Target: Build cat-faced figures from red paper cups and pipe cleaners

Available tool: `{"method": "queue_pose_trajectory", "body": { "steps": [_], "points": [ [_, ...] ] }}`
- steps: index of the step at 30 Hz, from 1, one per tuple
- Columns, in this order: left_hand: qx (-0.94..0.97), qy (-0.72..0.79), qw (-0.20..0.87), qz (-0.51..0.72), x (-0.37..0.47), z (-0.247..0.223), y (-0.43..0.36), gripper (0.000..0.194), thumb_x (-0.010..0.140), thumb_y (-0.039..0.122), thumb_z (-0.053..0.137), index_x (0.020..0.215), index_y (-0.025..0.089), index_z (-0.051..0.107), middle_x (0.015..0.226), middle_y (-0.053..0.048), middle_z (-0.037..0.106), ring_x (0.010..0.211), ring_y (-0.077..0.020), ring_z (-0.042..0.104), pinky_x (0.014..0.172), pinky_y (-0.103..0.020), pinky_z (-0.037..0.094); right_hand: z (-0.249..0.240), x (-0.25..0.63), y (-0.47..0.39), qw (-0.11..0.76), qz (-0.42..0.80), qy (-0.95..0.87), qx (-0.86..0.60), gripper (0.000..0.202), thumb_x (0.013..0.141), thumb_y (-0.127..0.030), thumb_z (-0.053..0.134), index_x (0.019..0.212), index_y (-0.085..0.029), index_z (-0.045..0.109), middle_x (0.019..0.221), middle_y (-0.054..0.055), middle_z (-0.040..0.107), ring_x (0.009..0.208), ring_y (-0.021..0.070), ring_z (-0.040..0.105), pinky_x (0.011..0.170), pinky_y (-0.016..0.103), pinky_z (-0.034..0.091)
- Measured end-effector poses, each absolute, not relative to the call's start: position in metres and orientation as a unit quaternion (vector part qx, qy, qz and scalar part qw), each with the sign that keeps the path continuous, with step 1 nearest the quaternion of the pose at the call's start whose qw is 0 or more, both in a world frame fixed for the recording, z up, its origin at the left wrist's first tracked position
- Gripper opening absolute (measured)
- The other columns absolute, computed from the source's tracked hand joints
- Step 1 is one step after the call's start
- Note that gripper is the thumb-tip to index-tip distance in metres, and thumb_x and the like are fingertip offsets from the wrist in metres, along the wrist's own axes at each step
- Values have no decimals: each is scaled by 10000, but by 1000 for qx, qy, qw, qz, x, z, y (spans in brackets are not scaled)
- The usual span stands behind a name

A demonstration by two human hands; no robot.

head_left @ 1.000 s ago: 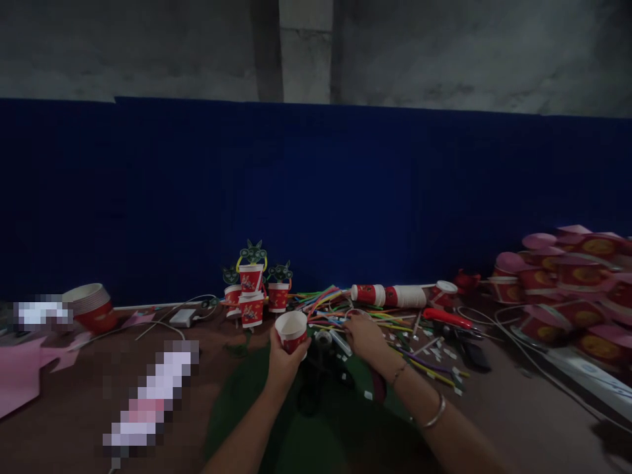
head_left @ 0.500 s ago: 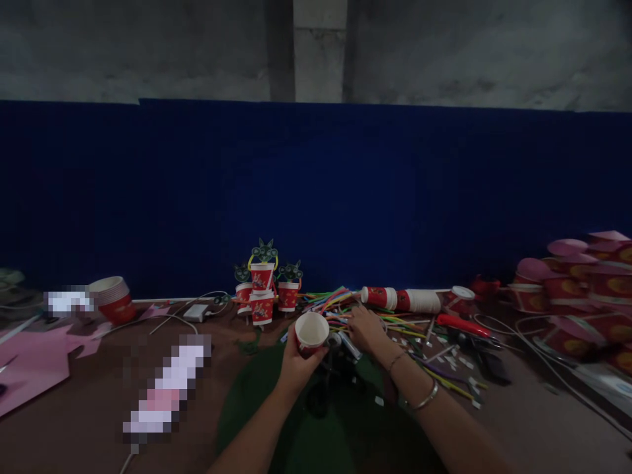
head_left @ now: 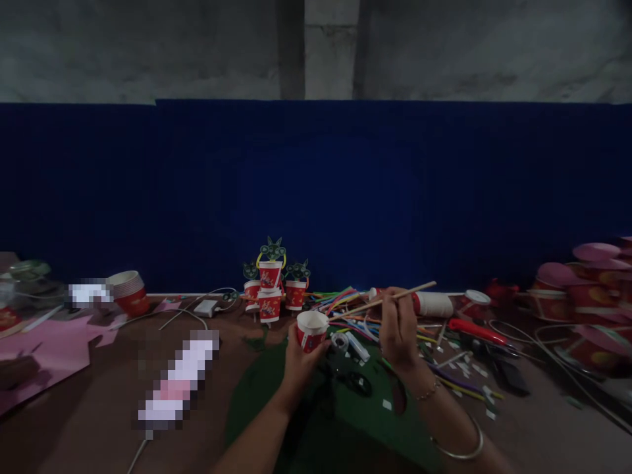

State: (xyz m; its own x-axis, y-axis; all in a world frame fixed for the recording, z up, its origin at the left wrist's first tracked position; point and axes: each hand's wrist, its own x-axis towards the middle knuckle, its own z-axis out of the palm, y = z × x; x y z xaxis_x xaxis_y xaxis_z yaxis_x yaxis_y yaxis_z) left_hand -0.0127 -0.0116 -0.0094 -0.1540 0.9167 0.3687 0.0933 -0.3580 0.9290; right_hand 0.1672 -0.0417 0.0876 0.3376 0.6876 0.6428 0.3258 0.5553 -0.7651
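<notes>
A red paper cup (head_left: 312, 331) with a white inside stands upright in my left hand (head_left: 299, 359), its open top facing up. Pinched in my right hand (head_left: 399, 329) is a thin wooden stick (head_left: 363, 307), slanting up to the right, its lower left end close to the cup's rim. Behind the hands lies a bundle of coloured pipe cleaners (head_left: 345, 304). Scissors (head_left: 359, 383) and a small white tube (head_left: 358, 347) rest on the green mat (head_left: 261, 401) between my forearms.
Red cups with dark animal cutouts (head_left: 270, 276) stand at the back. Stacked cups (head_left: 129, 293) and pink paper (head_left: 54, 349) are at left. Rightward lie a cup stack on its side (head_left: 435, 304), a red-handled tool (head_left: 481, 330), white scraps, cables and piled red cups (head_left: 587, 286).
My right hand has risen from the pipe cleaners and now holds the wooden stick. The left hand still grips the cup, now tilted less toward the camera. The view has shifted slightly.
</notes>
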Motion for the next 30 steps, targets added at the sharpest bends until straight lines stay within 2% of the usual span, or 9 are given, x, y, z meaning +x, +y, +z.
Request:
{"method": "queue_pose_trajectory", "body": {
  "steps": [3, 9, 13, 18, 22, 30],
  "points": [
    [588, 399, 378, 594, -9, -11, -14, 643, 558, 253, 749, 1138, 169, 483, 1093, -92, 608, 1001, -236, 583, 875, -359, 460, 87, 166, -35, 719, 241, -471, -451, 200, 881, -410, 332, 862, -229, 415, 639, -12, 507, 535, 138, 494, 517, 259, 420],
    [629, 354, 408, 559, -4, -13, -20, 680, 537, 193, 730, 1177, 163, 505, 1118, -107, 603, 1017, -261, 578, 876, -383, 472, 75, 176, -10, 624, 390, -477, -481, 252, 810, -453, 439, 732, -214, 461, 499, -40, 505, 445, 118, 435, 433, 236, 320],
    [626, 372, 417, 544, -4, -11, -22, 678, 518, 220, 743, 1159, 161, 530, 1105, -108, 616, 1008, -264, 581, 861, -362, 481, 68, 178, -5, 605, 422, -474, -481, 236, 797, -422, 458, 715, -202, 485, 473, -36, 529, 428, 114, 431, 415, 227, 288],
    [651, 314, 427, 543, -5, -13, -24, 652, 583, 247, 720, 1189, 170, 492, 1110, -107, 612, 998, -257, 584, 871, -375, 470, 64, 179, -2, 605, 451, -455, -473, 219, 760, -389, 499, 675, -187, 490, 472, -34, 543, 419, 95, 443, 407, 205, 284],
    [670, 308, 433, 518, -5, -13, -25, 673, 577, 233, 725, 1199, 175, 476, 1103, -84, 610, 992, -247, 578, 891, -368, 453, 63, 178, -2, 592, 485, -436, -473, 218, 732, -377, 516, 643, -182, 481, 426, -34, 533, 384, 83, 432, 382, 188, 262],
    [701, 314, 447, 458, -3, -10, -34, 577, 621, 202, 690, 1163, 184, 494, 1031, -63, 634, 938, -217, 594, 857, -332, 468, 57, 176, 3, 534, 577, -372, -494, 185, 742, -211, 480, 562, -171, 467, 394, -32, 504, 337, 67, 427, 351, 164, 288]
  ]
}}
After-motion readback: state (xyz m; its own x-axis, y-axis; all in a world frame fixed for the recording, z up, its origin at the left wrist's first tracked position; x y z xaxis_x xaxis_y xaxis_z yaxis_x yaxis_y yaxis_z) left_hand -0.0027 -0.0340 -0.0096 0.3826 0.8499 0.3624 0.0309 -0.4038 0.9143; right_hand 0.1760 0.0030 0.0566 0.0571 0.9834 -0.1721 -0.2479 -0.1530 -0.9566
